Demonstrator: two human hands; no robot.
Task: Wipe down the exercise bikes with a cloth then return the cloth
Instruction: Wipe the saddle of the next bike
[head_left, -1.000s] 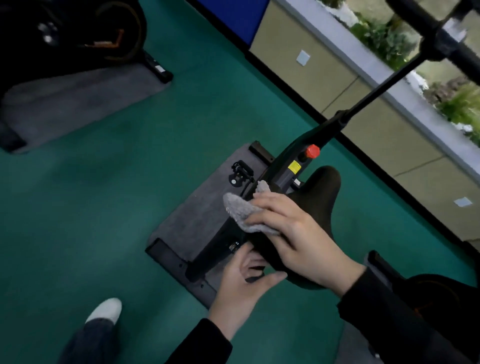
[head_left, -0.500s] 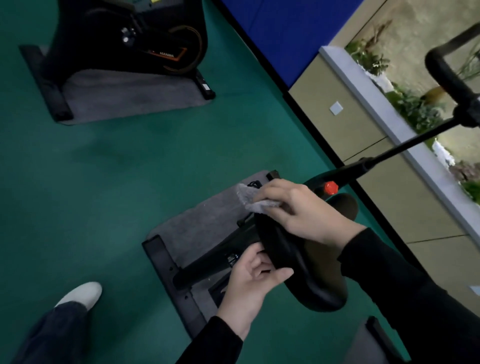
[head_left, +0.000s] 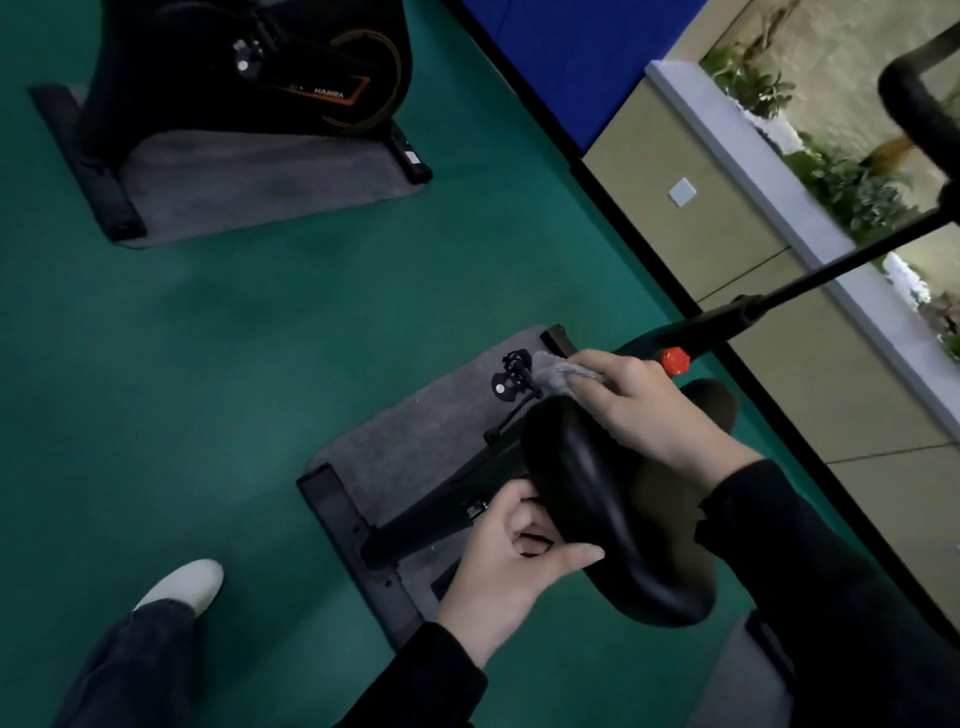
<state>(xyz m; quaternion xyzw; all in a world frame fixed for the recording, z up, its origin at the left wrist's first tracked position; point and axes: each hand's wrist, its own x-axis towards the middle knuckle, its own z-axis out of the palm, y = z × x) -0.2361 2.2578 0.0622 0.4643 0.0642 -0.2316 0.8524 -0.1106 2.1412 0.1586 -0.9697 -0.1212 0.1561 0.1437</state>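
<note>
A black exercise bike stands right below me on a grey mat. Its black saddle fills the lower middle of the view. My right hand presses a grey cloth onto the saddle's narrow front end, fingers curled over the cloth. My left hand grips the saddle's left edge from below, thumb lying on top. A red knob sits on the frame just beyond my right hand. A second black bike stands at the top left on its own mat.
Green floor lies between the two bikes. The near bike's handlebar post runs up to the right. A beige wall with a white sill and a window runs along the right side. My white shoe is at the lower left.
My right hand has slid the cloth forward along the saddle toward its narrow front end. My left hand kept its grip on the saddle's edge. My view has shifted, bringing the second bike into sight.
</note>
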